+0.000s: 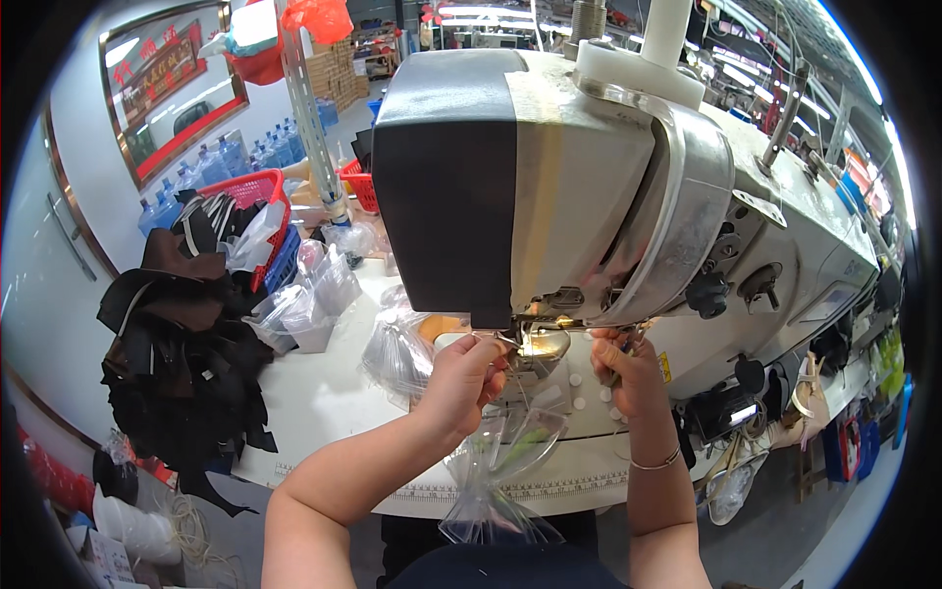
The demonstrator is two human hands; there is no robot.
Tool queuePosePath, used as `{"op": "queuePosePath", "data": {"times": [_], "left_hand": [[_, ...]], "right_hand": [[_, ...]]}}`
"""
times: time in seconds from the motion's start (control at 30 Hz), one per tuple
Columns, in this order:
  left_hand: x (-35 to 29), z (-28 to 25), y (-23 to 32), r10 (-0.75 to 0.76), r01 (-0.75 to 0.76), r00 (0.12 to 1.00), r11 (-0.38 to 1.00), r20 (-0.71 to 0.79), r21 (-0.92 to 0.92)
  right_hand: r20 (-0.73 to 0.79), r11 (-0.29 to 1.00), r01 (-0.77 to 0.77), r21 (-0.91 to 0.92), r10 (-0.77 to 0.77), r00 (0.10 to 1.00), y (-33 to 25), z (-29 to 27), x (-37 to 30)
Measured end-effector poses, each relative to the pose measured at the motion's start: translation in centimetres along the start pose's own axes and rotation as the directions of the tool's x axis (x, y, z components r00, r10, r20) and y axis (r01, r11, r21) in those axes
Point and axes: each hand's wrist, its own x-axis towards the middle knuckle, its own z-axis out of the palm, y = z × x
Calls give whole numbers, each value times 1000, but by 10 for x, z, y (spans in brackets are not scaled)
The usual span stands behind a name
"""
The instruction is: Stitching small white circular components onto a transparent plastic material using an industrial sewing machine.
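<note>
A large industrial sewing machine [579, 187], with a dark front cover and a pale body, fills the middle. Its lit needle area [543, 344] lies between my two hands. My left hand [471, 378] is just left of the needle, thumb and fingers pinched together on something thin and small. To the right of the needle, beneath the machine head, my right hand [633, 371] has its fingers curled closed; what they grip is too small and partly hidden. Small white round pieces [577, 379] lie beside it. A clear plastic bag [505, 471] hangs over the front table edge.
On the left, black cut pieces [182, 363] are heaped by a red basket [270, 191]. Clear plastic bags [314, 294] rest on the white sewing table [314, 422], whose front edge carries a ruler strip [422, 488]. A post [306, 118] rises behind.
</note>
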Motion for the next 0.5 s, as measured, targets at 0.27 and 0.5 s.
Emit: {"op": "queuePosePath", "data": {"times": [0.27,0.5], "left_hand": [[-5,1,-8,60,-61,997,998,-55,-26],[-10,-1,-12,92,-92,996,996,-4,-13]], "right_hand": [[143,993,-73,96,59,988,7,-27,43],[252,943,245,-225,-187,950,29,-41,87]]}}
